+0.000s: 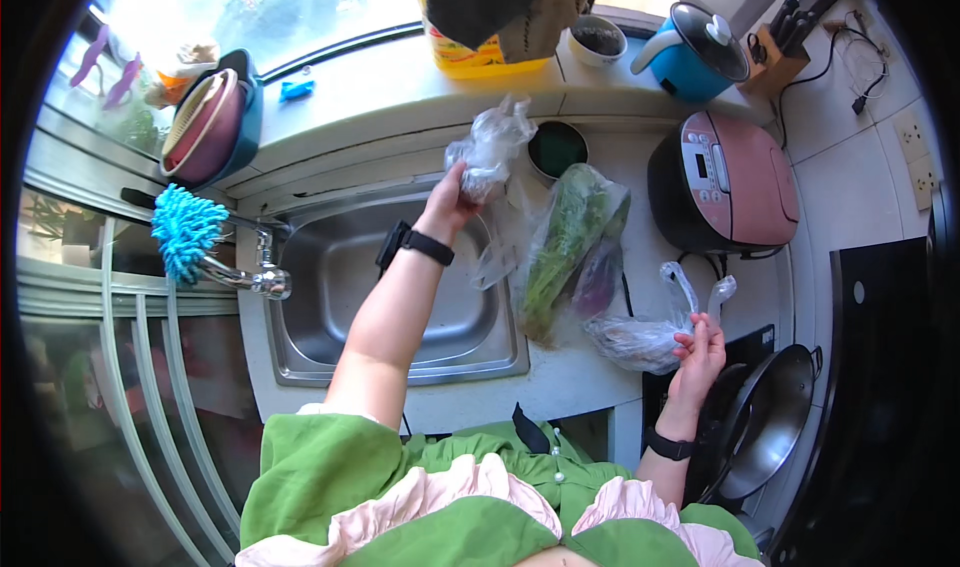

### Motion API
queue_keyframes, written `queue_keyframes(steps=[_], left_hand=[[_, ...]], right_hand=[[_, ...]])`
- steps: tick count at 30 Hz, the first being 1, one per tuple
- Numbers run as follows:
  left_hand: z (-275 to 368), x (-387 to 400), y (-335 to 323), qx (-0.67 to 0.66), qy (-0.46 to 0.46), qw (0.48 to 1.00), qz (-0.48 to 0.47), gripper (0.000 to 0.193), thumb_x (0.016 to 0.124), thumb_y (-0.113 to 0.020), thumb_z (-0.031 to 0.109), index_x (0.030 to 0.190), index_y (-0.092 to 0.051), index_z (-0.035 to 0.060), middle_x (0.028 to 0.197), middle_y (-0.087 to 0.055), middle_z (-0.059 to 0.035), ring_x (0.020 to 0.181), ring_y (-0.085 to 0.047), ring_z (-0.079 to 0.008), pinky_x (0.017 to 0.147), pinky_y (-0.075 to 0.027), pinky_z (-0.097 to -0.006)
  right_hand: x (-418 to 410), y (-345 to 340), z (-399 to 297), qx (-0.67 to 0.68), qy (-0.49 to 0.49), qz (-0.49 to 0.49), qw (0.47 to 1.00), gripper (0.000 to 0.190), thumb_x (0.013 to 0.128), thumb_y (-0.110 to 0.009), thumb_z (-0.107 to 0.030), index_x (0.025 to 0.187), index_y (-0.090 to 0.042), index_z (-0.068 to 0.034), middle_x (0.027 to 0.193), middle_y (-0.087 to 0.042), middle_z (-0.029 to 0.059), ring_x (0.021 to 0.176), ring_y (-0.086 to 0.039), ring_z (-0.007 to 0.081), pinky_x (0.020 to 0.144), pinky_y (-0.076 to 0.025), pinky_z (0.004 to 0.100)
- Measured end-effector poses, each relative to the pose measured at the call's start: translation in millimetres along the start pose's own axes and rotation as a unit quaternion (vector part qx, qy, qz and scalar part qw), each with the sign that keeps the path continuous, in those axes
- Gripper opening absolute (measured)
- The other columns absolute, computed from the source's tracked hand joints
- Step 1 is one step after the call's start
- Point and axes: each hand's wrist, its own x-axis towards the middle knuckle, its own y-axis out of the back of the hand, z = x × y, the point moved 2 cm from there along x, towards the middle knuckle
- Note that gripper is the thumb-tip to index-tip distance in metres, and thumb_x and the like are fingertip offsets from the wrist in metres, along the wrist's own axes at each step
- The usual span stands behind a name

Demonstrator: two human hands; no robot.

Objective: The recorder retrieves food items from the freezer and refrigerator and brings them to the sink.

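Note:
My left hand (451, 199) grips a crumpled clear plastic bag (491, 150) above the far edge of the stainless steel sink (360, 353). Its contents are hard to make out. On the right, my right hand (697, 360) pinches the upper part of another clear plastic bag (637, 342), which rests on the counter with something pale inside. Between the hands lies a bag of green leafy vegetables (566, 248). Against it is a bagged purple vegetable (598, 285), perhaps an eggplant. Behind these stands a round dark-green-lined bowl (558, 150).
A pink rice cooker (750, 180) stands at the right, with a wok (772, 424) nearer me. The faucet (271, 282) and a blue chenille duster (187, 229) are left of the sink. Along the ledge are nested colanders (206, 128), a blue electric pot (694, 56) and a knife block (776, 60).

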Motion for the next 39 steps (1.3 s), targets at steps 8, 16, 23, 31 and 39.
queue_keyframes(steps=[8, 16, 23, 31, 39], left_hand=[[-2, 51, -27, 0.264, -0.171, 0.941, 0.122, 0.052, 0.072, -0.068, 0.033, 0.107, -0.054, -0.0027, 0.091, -0.061, -0.0147, 0.080, -0.060, -0.0265, 0.068, -0.047, -0.0377], [-19, 13, -29, 0.459, -0.371, 0.784, 0.191, 0.053, 0.075, -0.064, 0.031, 0.110, -0.049, -0.0052, 0.107, -0.050, -0.0204, 0.100, -0.049, -0.0314, 0.085, -0.040, -0.0352], [-115, -122, -25, 0.514, -0.276, 0.810, 0.057, 0.049, 0.071, -0.068, 0.031, 0.103, -0.046, -0.0005, 0.094, -0.054, -0.0133, 0.082, -0.053, -0.0218, 0.072, -0.044, -0.0339], [-167, -88, -39, 0.454, -0.120, 0.874, -0.123, 0.049, 0.068, -0.068, 0.011, 0.110, -0.048, -0.0027, 0.088, -0.062, -0.0113, 0.080, -0.058, -0.0220, 0.072, -0.045, -0.0329], [-161, -92, -66, 0.308, -0.060, 0.928, -0.202, 0.027, 0.076, -0.064, 0.005, 0.101, -0.054, 0.0026, 0.086, -0.060, -0.0040, 0.076, -0.055, -0.0138, 0.068, -0.044, -0.0278]], right_hand=[[9, 14, -7, -0.026, 0.031, 0.050, 0.998, 0.023, 0.088, -0.051, -0.019, 0.105, -0.054, -0.004, 0.099, -0.059, 0.0058, 0.061, -0.057, 0.0088, 0.046, -0.041, 0.0151], [5, 25, -4, -0.007, 0.043, 0.099, 0.994, 0.029, 0.087, -0.053, -0.016, 0.112, -0.049, -0.003, 0.105, -0.057, 0.0093, 0.065, -0.058, 0.0117, 0.049, -0.042, 0.0165], [-9, 43, 15, 0.008, 0.034, 0.140, 0.990, 0.034, 0.082, -0.058, -0.009, 0.110, -0.040, -0.002, 0.106, -0.055, 0.0118, 0.056, -0.050, 0.0087, 0.046, -0.039, 0.0178], [-46, 50, 62, -0.088, -0.061, 0.074, 0.991, 0.041, 0.076, -0.064, -0.006, 0.114, -0.048, -0.001, 0.106, -0.055, 0.0116, 0.052, -0.044, 0.0050, 0.040, -0.034, 0.0177], [-73, 72, 76, -0.059, -0.036, 0.109, 0.992, 0.036, 0.082, -0.057, -0.006, 0.115, -0.047, 0.000, 0.106, -0.054, 0.0109, 0.078, -0.055, 0.0126, 0.066, -0.045, 0.0242]])
